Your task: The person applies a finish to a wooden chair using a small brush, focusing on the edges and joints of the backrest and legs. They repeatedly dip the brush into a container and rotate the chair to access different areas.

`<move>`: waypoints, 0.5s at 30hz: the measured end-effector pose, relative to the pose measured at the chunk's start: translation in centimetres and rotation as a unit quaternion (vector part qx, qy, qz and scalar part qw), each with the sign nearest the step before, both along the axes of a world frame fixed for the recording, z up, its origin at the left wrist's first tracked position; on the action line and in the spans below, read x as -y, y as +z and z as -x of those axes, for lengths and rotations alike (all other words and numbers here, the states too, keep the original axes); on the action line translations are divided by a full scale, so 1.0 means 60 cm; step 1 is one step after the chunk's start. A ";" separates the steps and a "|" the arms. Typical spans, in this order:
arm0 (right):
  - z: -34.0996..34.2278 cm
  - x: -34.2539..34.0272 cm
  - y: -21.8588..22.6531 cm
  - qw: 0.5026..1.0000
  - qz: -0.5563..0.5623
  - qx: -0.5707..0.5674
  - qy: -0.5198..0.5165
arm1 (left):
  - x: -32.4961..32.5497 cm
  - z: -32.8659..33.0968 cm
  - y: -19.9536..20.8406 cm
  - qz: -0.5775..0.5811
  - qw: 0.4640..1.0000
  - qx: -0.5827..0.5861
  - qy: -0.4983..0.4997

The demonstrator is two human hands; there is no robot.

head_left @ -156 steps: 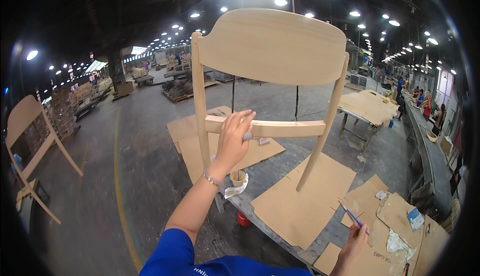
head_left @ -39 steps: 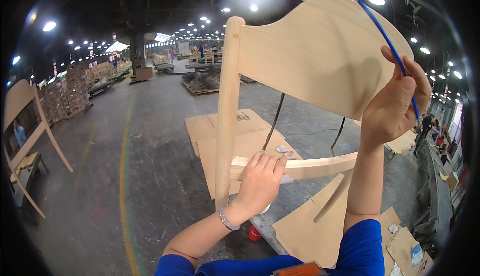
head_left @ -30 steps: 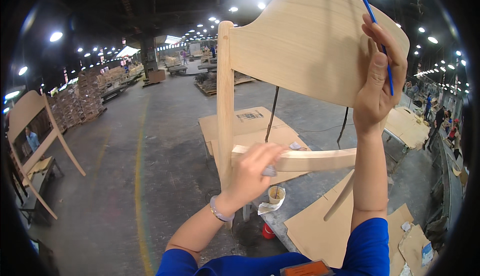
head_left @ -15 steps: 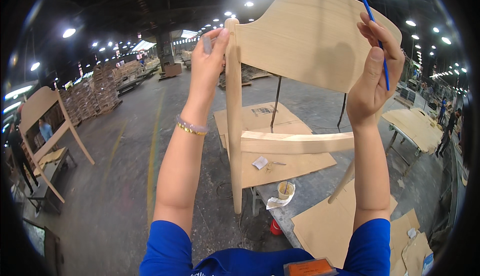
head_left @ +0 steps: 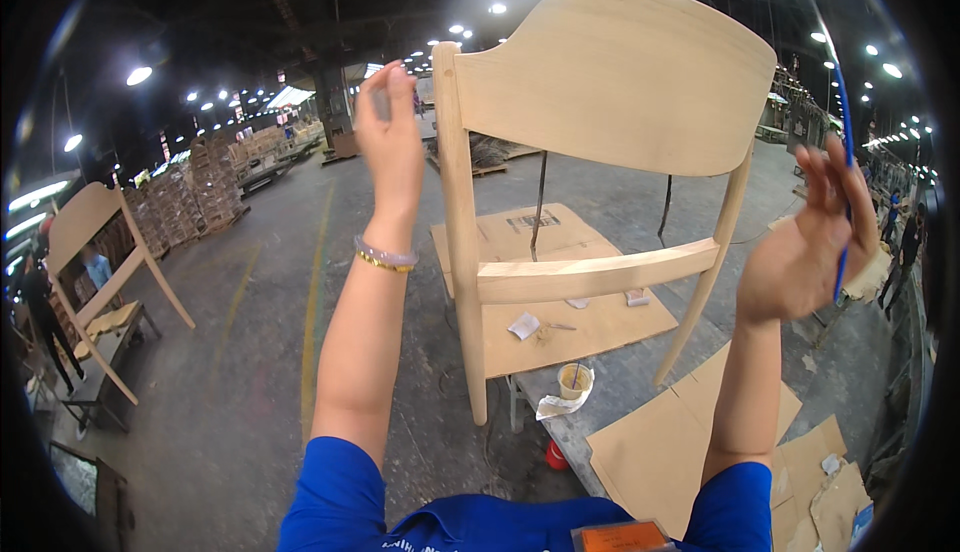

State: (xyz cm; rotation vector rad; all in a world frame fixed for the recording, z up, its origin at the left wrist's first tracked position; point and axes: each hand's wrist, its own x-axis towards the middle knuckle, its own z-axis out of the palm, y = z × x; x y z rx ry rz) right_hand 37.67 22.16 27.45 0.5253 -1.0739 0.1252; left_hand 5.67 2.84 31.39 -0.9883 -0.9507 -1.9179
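A pale wooden chair back [head_left: 610, 77] stands upright in front of me, its curved top panel joined to a left post [head_left: 460, 222] and a lower crossbar [head_left: 600, 270]. Just left of the post's top, my left hand [head_left: 388, 122] is raised with fingers closed on a small grey piece [head_left: 380, 105], blurred and partly hidden. Out to the right of the chair back, my right hand [head_left: 805, 242] is off the wood. A thin blue stick-like tool [head_left: 846, 122] with a pale upper end is held upright between its fingers; its kind is unclear.
Cardboard [head_left: 560, 342] lies under the chair frame with small scraps on it. A small cup [head_left: 574, 380] holding a stick stands on the grey table [head_left: 610, 402]. Another chair frame [head_left: 95, 222] stands at left on a bench. People are at the far right and left.
My left hand has moved left, away from the post's top. My right hand has swung right and down with the blue tool, uncovering the chair's right post.
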 end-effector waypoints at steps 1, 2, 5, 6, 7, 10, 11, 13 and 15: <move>-0.018 -0.006 -0.019 1.000 0.006 -0.002 0.000 | 0.003 -0.010 -0.012 -0.032 0.999 -0.016 0.040; -0.030 -0.013 -0.042 1.000 0.018 -0.018 0.008 | 0.006 -0.022 -0.029 -0.067 0.994 -0.042 0.074; -0.057 -0.031 -0.116 0.997 0.058 -0.051 0.022 | 0.021 -0.080 -0.082 0.047 0.976 -0.136 0.165; -0.065 -0.036 -0.140 0.996 0.071 -0.050 0.024 | 0.018 -0.105 -0.100 0.084 0.953 -0.211 0.202; -0.074 -0.042 -0.163 0.994 0.094 -0.059 0.021 | 0.011 -0.132 -0.118 0.110 0.920 -0.301 0.225; -0.065 -0.049 -0.244 0.977 0.203 -0.057 0.035 | -0.037 -0.224 -0.173 0.293 0.869 -0.328 0.226; -0.064 -0.049 -0.270 0.966 0.252 -0.055 0.035 | -0.061 -0.250 -0.188 0.295 0.871 -0.325 0.220; -0.060 -0.049 -0.316 0.933 0.352 -0.053 0.048 | -0.097 -0.267 -0.206 0.305 0.869 -0.309 0.238; -0.065 -0.052 -0.349 0.912 0.407 -0.026 0.037 | -0.136 -0.261 -0.223 0.318 0.860 -0.278 0.286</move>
